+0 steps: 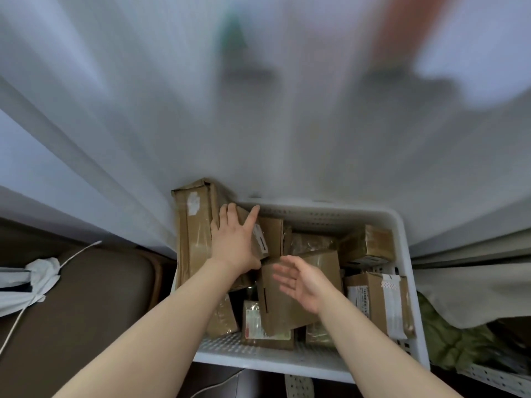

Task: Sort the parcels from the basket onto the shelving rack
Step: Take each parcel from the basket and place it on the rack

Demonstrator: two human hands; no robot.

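a: so, where are the parcels [370,242]?
b: packed at all angles in the white basket [330,218]. a long parcel [195,231] stands on end at its left side.
a: and the left grip [234,242]?
b: fingers straight and spread, flat on a small labelled parcel [260,239] beside the long one.
a: the right grip [301,282]?
b: fingers apart and relaxed, holding nothing, over a flat brown parcel [275,305].
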